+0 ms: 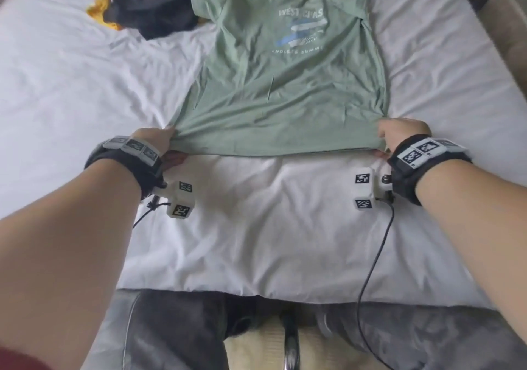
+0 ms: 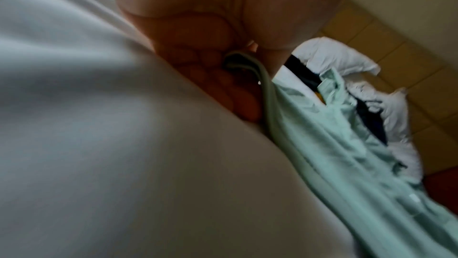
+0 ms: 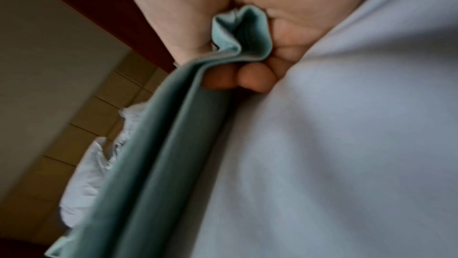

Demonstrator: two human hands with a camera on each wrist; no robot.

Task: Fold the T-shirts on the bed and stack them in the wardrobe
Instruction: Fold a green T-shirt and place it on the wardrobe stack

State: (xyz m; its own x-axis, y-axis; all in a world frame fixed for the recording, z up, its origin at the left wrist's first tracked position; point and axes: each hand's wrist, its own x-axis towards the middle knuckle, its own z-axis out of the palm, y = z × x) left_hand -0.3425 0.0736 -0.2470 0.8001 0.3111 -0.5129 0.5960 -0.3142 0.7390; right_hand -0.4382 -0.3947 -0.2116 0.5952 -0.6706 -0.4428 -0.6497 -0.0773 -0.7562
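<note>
Both hands grip the hem corners of the green T-shirt: left hand bunches its corner, right hand curls round a doubled edge. The shirt lies print-up on the bed, stretching away from the hands.

Risks:
- uneven pull skews the body, so the fold goes crooked
- far sleeves look rumpled; creases get folded in
- black garment touches the far-left sleeve and could drag along

My left hand and my right hand each pinch a bottom corner of the green T-shirt, which lies print-up on the white bed sheet. Beyond it, a black garment lies over a yellow one.
</note>
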